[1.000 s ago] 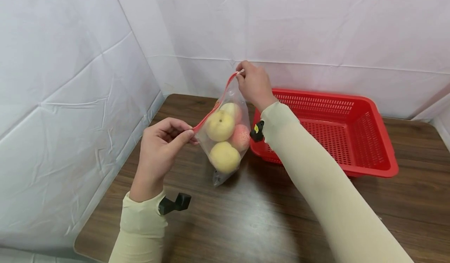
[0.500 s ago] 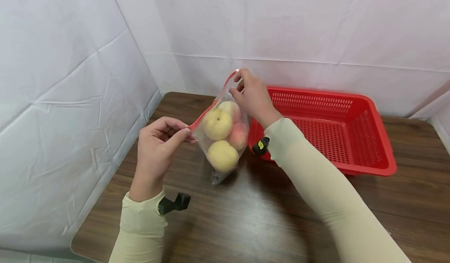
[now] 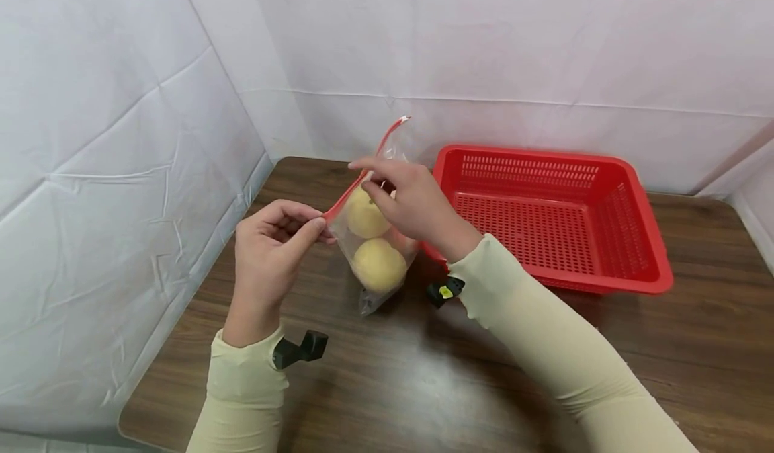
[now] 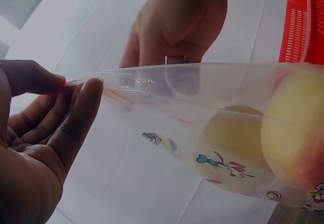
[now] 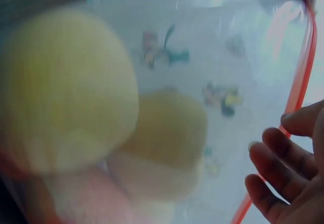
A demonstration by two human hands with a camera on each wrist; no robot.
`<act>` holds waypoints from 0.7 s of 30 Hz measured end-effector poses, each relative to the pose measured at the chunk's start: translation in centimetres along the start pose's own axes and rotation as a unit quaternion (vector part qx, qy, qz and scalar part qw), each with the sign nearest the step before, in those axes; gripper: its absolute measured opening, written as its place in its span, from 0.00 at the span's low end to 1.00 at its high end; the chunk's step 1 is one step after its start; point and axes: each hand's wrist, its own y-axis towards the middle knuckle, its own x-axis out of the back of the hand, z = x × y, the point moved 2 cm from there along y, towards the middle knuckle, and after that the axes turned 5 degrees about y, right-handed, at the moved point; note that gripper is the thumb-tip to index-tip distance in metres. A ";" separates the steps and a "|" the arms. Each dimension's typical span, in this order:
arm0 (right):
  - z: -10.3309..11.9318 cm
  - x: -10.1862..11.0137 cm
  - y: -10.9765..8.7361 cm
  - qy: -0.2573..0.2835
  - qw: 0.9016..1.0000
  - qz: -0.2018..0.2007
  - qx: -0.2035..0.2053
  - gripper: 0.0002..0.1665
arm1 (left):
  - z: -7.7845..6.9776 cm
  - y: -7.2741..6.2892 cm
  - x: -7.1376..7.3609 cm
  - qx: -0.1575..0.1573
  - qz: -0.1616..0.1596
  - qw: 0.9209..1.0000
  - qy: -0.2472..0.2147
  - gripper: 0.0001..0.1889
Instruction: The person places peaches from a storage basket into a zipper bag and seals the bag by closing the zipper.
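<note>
My left hand (image 3: 269,255) pinches the near end of the red zip strip (image 3: 340,204) of a clear zip bag (image 4: 167,102) with small cartoon prints. Several yellow and pinkish fruits, peach-like in look, fill its lower part; one yellow fruit (image 3: 379,265) lies lowest. The bag slants, its far corner standing up unheld with a white tip (image 3: 404,119). My right hand (image 3: 417,201) is over the middle of the strip, fingers loosely bent and a fingertip at the red edge in the right wrist view. It covers part of the fruit in the head view.
A red perforated plastic basket (image 3: 656,251) stands right of the bag on the brown wooden table (image 3: 387,386). White cloth walls (image 3: 514,43) close in the back and the left side. Each wrist carries a small black camera mount (image 3: 300,350).
My right hand has let go of the far corner of the zip strip and moved down and left to its middle. The left hand keeps its pinch, almost still.
</note>
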 end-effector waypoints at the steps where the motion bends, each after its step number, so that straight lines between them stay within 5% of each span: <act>1: 0.3 -0.2 -0.1 0.007 1.000 0.004 0.013 0.18 | 0.0 0.0 0.0 -0.003 0.001 1.000 0.002 0.07; 9: 2.3 -1.3 -0.9 0.036 0.995 0.014 0.094 0.11 | 0.0 0.0 0.0 0.000 -0.004 1.000 0.022 0.06; 21: 2.7 -1.6 -1.4 0.043 0.996 0.025 0.070 0.07 | 0.4 0.6 0.8 -0.011 0.046 0.999 -0.004 0.04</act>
